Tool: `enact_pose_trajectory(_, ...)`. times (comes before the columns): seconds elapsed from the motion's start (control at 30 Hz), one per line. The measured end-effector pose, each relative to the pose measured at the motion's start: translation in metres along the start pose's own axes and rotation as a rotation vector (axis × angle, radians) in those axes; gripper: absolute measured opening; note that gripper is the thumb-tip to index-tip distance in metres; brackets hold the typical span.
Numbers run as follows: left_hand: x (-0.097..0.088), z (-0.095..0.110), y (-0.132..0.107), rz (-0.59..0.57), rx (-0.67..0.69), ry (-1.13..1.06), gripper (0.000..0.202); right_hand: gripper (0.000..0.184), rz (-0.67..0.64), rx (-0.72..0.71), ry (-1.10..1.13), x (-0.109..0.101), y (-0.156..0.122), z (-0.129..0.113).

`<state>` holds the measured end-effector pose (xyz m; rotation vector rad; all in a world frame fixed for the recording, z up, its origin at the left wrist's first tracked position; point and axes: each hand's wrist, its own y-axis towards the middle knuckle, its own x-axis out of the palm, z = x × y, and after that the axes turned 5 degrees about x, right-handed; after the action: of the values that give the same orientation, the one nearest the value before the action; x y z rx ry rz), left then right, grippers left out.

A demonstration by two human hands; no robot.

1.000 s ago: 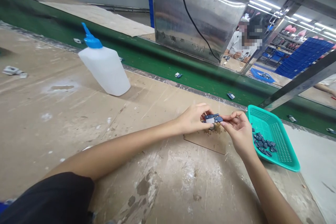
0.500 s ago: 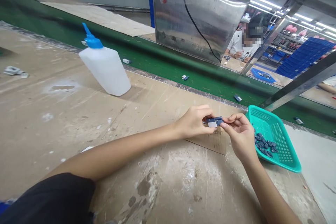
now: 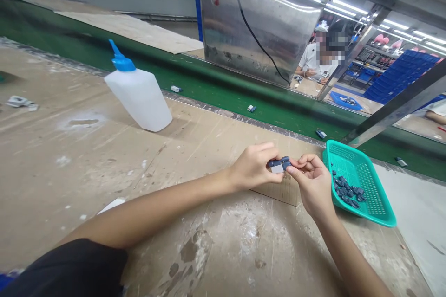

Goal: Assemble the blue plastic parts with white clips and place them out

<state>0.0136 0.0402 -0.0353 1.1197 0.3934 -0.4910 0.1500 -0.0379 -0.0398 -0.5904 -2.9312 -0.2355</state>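
A small dark-blue and white plastic piece [image 3: 278,168] is held just above the worktable, between both hands. My left hand [image 3: 257,165] is closed, gripping its left end between thumb and fingers. Thumb and fingertips of my right hand [image 3: 311,176] pinch the dark part at its right end. Exactly what kind of piece it is, I cannot make out. Right of my right hand stands a green plastic basket [image 3: 378,195] with several small dark-blue parts [image 3: 346,190] in it. Under the hands lies a thin brown board [image 3: 284,193].
A white squeeze bottle [image 3: 141,97] with a blue nozzle stands at the left. Beyond the table edge runs a green conveyor belt [image 3: 223,95] carrying several blue-and-white pieces. White pieces [image 3: 21,102] lie far left. A metal post [image 3: 390,106] rises behind the basket; a person [image 3: 315,62] sits across.
The pieces on the belt have shifted to the right. Both hands keep hold of the piece, which has tilted slightly. The view has moved a little.
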Motion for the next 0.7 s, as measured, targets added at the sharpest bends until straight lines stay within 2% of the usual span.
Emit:
enact_pose_trajectory(0.23,-0.002,0.002,0.002,0.052,0.056,0.036,0.01,0.025,-0.053,0.032,0.032,-0.004,0.002,-0.012)
enact_pose_trajectory(0.3,-0.005,0.002,0.005,0.033,0.087,0.002,0.016,0.028,-0.182,0.115,0.11,-0.009,0.004,-0.02)
enact_pose_trajectory(0.37,-0.009,0.005,0.007,0.017,0.12,-0.017,0.023,0.036,-0.372,0.247,0.183,-0.014,0.006,-0.026)
enact_pose_trajectory(0.47,-0.013,0.012,0.009,0.019,0.176,-0.008,0.023,0.049,-0.574,0.423,0.224,-0.016,0.005,-0.028)
enact_pose_trajectory(0.57,-0.015,0.021,0.009,0.021,0.221,-0.007,0.02,0.06,-0.627,0.476,0.268,-0.014,0.003,-0.023)
enact_pose_trajectory(0.7,-0.016,0.031,0.007,-0.005,0.253,0.018,0.019,0.066,-0.602,0.448,0.327,-0.01,-0.003,-0.022)
